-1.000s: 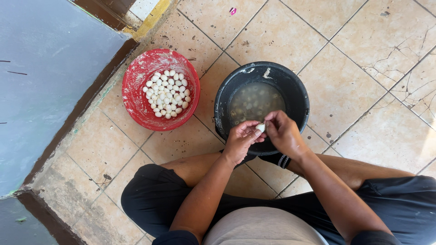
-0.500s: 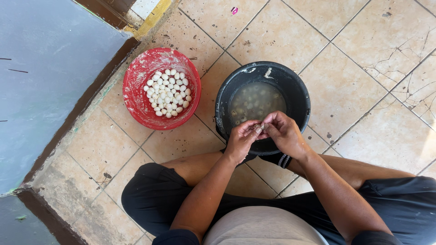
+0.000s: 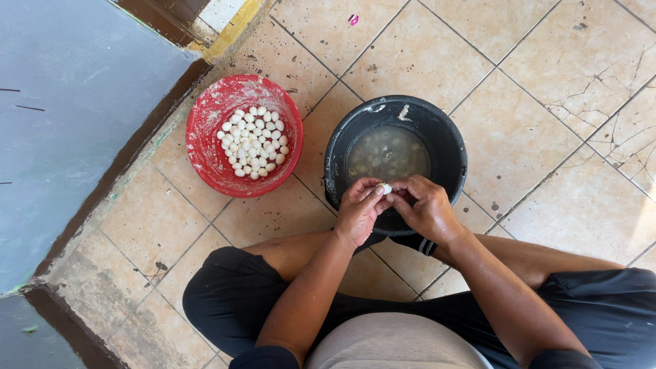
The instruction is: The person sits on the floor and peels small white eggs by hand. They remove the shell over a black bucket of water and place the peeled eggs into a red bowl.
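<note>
Left hand (image 3: 359, 210) and right hand (image 3: 425, 207) both pinch small white egg (image 3: 387, 188) over near rim of black bucket (image 3: 447, 137). Red bowl (image 3: 205, 137) of peeled eggs (image 3: 253, 142) left of bucket.

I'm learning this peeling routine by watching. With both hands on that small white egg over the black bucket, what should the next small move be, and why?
Probably keep picking shell off over the black bucket. Both the left hand and right hand pinch the small white egg at their fingertips above the cloudy water, so bits would fall there. Once bare, it likely joins the white eggs in the red bowl.
</note>
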